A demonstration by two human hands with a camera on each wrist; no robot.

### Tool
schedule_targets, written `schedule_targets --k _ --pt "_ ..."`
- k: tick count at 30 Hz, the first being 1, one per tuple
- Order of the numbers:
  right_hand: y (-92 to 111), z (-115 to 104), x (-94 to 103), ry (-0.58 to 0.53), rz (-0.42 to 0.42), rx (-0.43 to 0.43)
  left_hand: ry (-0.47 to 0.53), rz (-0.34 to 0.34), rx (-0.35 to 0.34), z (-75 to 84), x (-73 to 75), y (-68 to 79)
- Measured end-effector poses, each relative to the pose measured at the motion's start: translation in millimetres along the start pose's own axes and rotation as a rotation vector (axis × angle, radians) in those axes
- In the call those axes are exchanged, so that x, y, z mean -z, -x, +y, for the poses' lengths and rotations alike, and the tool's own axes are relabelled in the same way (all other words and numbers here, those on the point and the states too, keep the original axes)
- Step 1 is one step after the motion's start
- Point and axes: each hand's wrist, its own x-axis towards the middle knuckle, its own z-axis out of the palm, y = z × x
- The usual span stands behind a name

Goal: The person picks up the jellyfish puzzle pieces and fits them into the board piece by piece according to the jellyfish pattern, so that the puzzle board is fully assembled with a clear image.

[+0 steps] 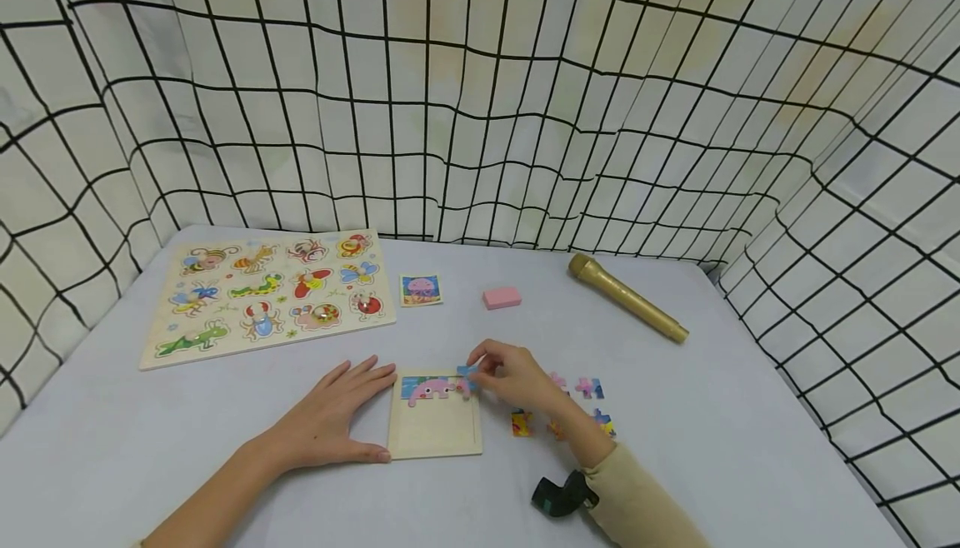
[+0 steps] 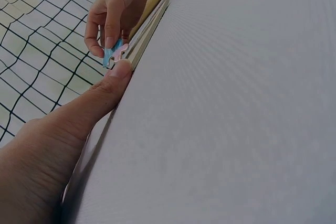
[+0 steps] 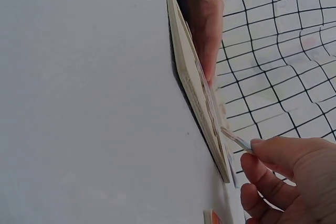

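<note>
A small wooden puzzle board [image 1: 435, 435] lies on the table, with pink and blue jigsaw pieces [image 1: 430, 389] set along its top edge. Thumb and fingers of my left hand [image 1: 330, 415] are spread along the board's left side, the thumb touching its lower left corner. My right hand [image 1: 513, 373] pinches a blue and pink jigsaw piece [image 1: 466, 375] between thumb and fingertips, tilted over the board's upper right corner. In the right wrist view the pinched piece [image 3: 239, 141] slants close over the board's edge [image 3: 197, 103].
Several loose jigsaw pieces [image 1: 521, 423] lie right of the board, partly behind the right forearm. Farther back are a large insect puzzle board [image 1: 281, 306], a jellyfish picture card [image 1: 421, 290], a pink block [image 1: 502, 297] and a gold microphone [image 1: 628, 298]. Black netting [image 1: 465, 115] surrounds the table.
</note>
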Motion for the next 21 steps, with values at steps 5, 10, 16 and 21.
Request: schedule_targets --k 5,10,16,21 --pt "-0.6 -2.6 -3.2 0.005 -0.023 -0.007 0.002 -0.002 0.001 0.1 0.0 -0.1" --pt "-0.9 -4.0 -5.8 -0.009 -0.034 -0.005 -0.001 -0.004 0.004 -0.2 -0.5 -0.2" --pt "-1.7 -2.3 -8.7 0.003 -0.037 0.032 0.001 -0.015 0.015 -0.6 -0.8 -0.5" --pt "-2.1 -0.7 -10.5 0.018 -0.037 0.028 0.003 -0.015 0.014 -0.4 -0.4 -0.4"
